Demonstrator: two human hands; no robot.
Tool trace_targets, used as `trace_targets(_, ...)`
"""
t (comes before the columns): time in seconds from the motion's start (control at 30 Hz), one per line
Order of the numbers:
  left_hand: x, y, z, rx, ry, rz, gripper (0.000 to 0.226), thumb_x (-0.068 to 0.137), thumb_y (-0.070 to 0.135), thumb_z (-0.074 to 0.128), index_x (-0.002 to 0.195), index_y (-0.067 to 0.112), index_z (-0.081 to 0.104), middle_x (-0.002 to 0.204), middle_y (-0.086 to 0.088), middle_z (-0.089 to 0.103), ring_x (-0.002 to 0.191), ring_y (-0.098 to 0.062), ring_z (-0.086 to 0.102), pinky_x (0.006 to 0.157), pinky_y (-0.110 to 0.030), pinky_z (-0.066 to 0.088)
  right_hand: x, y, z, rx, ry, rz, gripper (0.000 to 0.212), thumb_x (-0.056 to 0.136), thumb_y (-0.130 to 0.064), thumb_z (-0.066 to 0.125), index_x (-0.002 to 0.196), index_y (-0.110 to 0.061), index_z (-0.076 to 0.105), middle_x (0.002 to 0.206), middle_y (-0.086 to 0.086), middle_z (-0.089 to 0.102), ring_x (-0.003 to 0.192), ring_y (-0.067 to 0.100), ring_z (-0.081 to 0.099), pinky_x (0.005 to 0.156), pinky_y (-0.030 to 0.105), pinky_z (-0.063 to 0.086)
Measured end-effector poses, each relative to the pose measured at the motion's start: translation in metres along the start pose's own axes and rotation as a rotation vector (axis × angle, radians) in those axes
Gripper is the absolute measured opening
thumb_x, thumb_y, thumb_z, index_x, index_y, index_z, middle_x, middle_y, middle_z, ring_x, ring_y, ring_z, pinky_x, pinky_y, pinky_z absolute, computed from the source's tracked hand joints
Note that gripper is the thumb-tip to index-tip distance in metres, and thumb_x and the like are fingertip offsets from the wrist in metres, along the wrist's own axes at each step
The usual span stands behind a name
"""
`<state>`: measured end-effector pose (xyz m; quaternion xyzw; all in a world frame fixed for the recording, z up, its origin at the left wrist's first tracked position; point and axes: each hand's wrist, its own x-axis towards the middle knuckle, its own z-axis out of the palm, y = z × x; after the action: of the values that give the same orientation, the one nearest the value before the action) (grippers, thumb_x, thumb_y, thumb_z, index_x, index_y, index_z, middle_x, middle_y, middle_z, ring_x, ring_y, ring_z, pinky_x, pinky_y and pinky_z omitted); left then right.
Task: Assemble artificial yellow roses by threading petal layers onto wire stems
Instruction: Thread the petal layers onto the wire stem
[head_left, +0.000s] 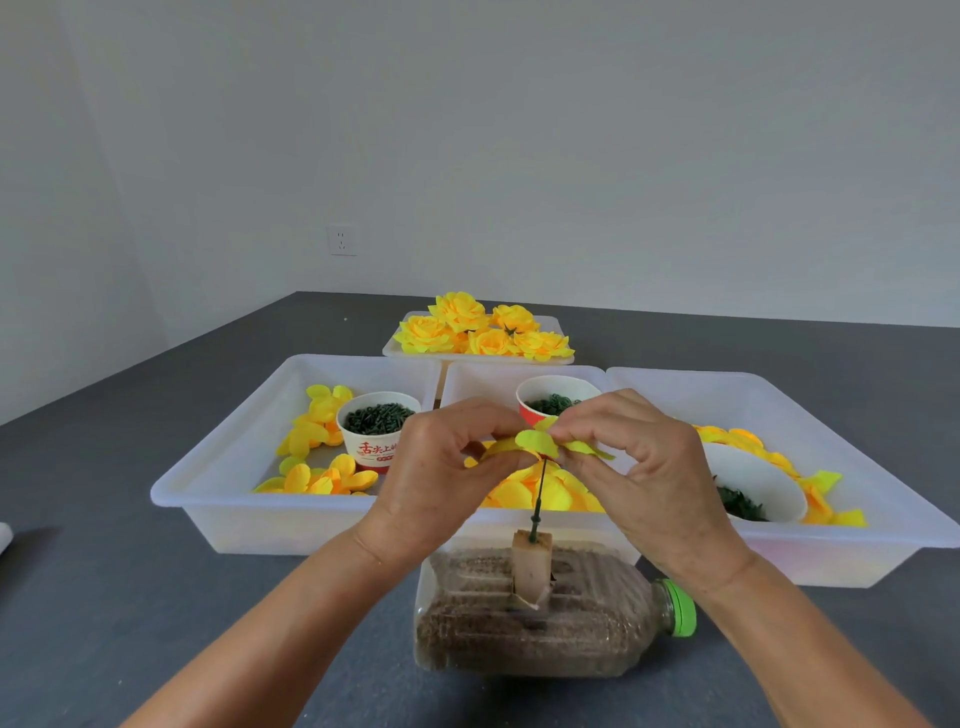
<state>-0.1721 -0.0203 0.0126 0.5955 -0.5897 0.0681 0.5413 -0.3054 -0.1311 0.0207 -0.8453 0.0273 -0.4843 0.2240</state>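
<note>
At far left, a white tray (228, 467) keeps loose yellow petals (317, 457) and a paper cup of green parts (378, 426) within easy reach. The left hand (441, 478) arches over the work, fingers curled, pinching one edge of a petal layer (540, 444). That layer sits level at the top of the green wire stem (539, 493), which stands upright in a small block (530, 564) on a bottle (545, 623) lying on its side, seemingly a weighted stand. The right hand (649, 467) mirrors it, pinching the opposite edge, probably to keep the layer flat for threading.
</note>
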Motion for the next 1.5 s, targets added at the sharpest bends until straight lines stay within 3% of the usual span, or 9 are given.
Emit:
trace_targets(0.17, -0.002, 0.005, 0.003, -0.053, 0.158, -0.127, 0.031, 0.074, 0.012, 0.077, 0.099, 0.026, 0.063, 0.088, 0.013, 0.067, 0.079, 0.001, 0.062, 0.063, -0.018, 0.053, 0.004, 0.000, -0.001, 0.292, 0.007, 0.310, 0.026, 0.076, -0.004, 0.072, 0.077, -0.030, 0.070, 0.072, -0.010, 0.072, 0.069, 0.004, 0.065, 0.066, 0.014, 0.049)
trace_targets(0.4, -0.017, 0.016, 0.013, -0.043, 0.321, -0.165, 0.021, 0.073, 0.020, 0.077, 0.065, 0.019, 0.058, 0.061, 0.005, 0.059, 0.057, -0.011, 0.054, 0.054, -0.024, 0.047, 0.002, 0.004, -0.001, 0.575, -0.007, 0.559, 0.014, 0.074, -0.011, 0.070, 0.073, -0.024, 0.076, 0.079, 0.003, 0.074, 0.078, 0.019, 0.070, 0.077, 0.031, 0.056)
trace_targets(0.57, -0.025, 0.018, 0.021, -0.049, 0.345, -0.218, 0.014, 0.069, 0.021, 0.080, 0.066, 0.018, 0.067, 0.058, 0.002, 0.061, 0.055, -0.015, 0.055, 0.052, -0.025, 0.047, 0.001, -0.002, -0.001, 0.622, -0.060, 0.550, 0.016, 0.073, -0.012, 0.069, 0.073, -0.026, 0.077, 0.078, 0.000, 0.074, 0.075, 0.012, 0.070, 0.073, 0.023, 0.056)
trace_targets(0.67, -0.027, 0.018, 0.024, -0.064, 0.290, -0.266, 0.016, 0.070, 0.017, 0.080, 0.071, 0.029, 0.070, 0.063, 0.000, 0.064, 0.059, -0.013, 0.056, 0.055, -0.024, 0.047, 0.000, -0.004, -0.001, 0.623, -0.075, 0.573, 0.008, 0.070, -0.015, 0.071, 0.073, -0.020, 0.076, 0.077, 0.002, 0.074, 0.073, 0.012, 0.068, 0.072, 0.026, 0.054)
trace_targets(0.8, -0.026, 0.019, 0.025, -0.088, 0.231, -0.293, 0.014, 0.073, 0.012, 0.077, 0.075, 0.026, 0.073, 0.068, 0.003, 0.066, 0.062, -0.007, 0.058, 0.059, -0.017, 0.046, -0.001, -0.003, -0.001, 0.583, -0.090, 0.581, 0.009, 0.077, -0.005, 0.069, 0.080, -0.013, 0.073, 0.080, 0.007, 0.073, 0.074, 0.013, 0.064, 0.073, 0.031, 0.053)
trace_targets(1.03, -0.024, 0.019, 0.025, -0.069, 0.204, -0.287, 0.023, 0.075, 0.009, 0.075, 0.069, 0.031, 0.070, 0.067, 0.003, 0.065, 0.059, -0.005, 0.056, 0.056, -0.014, 0.043, 0.000, -0.002, -0.005, 0.570, -0.127, 0.537, 0.020, 0.077, 0.002, 0.067, 0.076, -0.017, 0.072, 0.070, -0.005, 0.072, 0.064, 0.001, 0.062, 0.060, 0.013, 0.048)
trace_targets(1.27, -0.023, 0.021, 0.025, -0.070, 0.196, -0.301, 0.019, 0.075, 0.009, 0.075, 0.069, 0.026, 0.071, 0.067, 0.005, 0.064, 0.059, -0.002, 0.055, 0.056, -0.013, 0.043, 0.006, -0.001, -0.011, 0.393, -0.193, 0.449, 0.021, 0.079, -0.001, 0.069, 0.081, -0.022, 0.073, 0.083, 0.004, 0.073, 0.075, 0.017, 0.065, 0.074, 0.031, 0.053)
trace_targets(1.4, -0.022, 0.021, 0.025, -0.072, 0.196, -0.294, 0.024, 0.075, 0.008, 0.075, 0.068, 0.031, 0.070, 0.067, 0.008, 0.064, 0.060, -0.001, 0.056, 0.057, -0.011, 0.043, 0.013, -0.002, -0.014, 0.274, -0.289, 0.338, 0.023, 0.079, -0.008, 0.070, 0.078, -0.031, 0.072, 0.080, -0.006, 0.072, 0.076, 0.013, 0.064, 0.070, 0.021, 0.049)
trace_targets(1.5, -0.022, 0.021, 0.025, -0.070, 0.191, -0.274, 0.034, 0.075, 0.009, 0.075, 0.065, 0.040, 0.064, 0.065, 0.014, 0.062, 0.057, 0.000, 0.053, 0.055, -0.008, 0.039, 0.014, -0.001, -0.015, 0.200, -0.296, 0.269, 0.029, 0.078, -0.004, 0.071, 0.077, -0.034, 0.072, 0.079, -0.006, 0.071, 0.079, 0.014, 0.062, 0.074, 0.026, 0.049)
